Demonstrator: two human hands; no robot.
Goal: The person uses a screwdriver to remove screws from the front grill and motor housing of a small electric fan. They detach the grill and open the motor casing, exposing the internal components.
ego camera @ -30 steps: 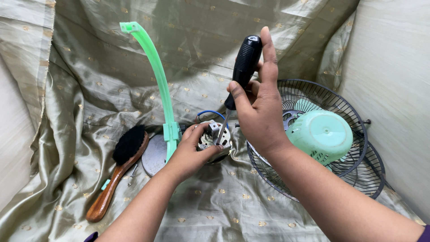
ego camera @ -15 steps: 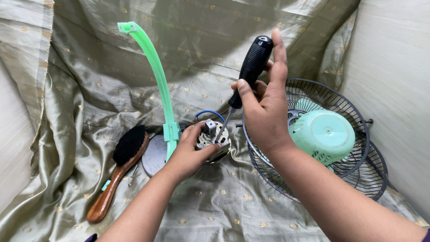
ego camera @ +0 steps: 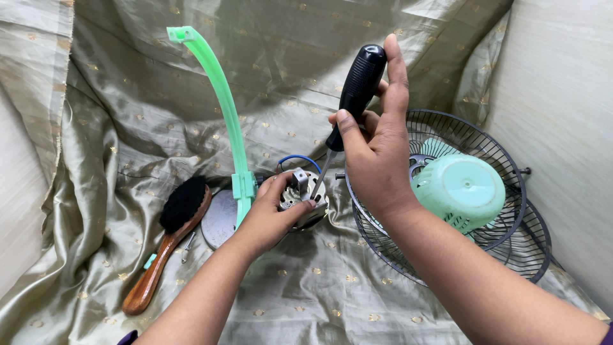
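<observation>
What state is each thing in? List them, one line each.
Screwdriver: upright, gripped by right hand, tip on the motor.
Fan motor: bare, steadied by left hand.
Green bracket: standing up beside the motor.
Wire fan guards: detached, stacked on the cloth.
Mint motor cover: removed, lying in the guard.
Wooden brush: lying unused.

You see a wooden brush [ego camera: 167, 246] with black bristles lying on the green-gold cloth [ego camera: 306, 294]. Just right of the brush lie a loose screw [ego camera: 188, 246] and a grey round disc [ego camera: 220, 220]. Far right of the brush, a mint fan cover [ego camera: 461, 190] sits in stacked wire fan guards [ego camera: 511, 236].
</observation>
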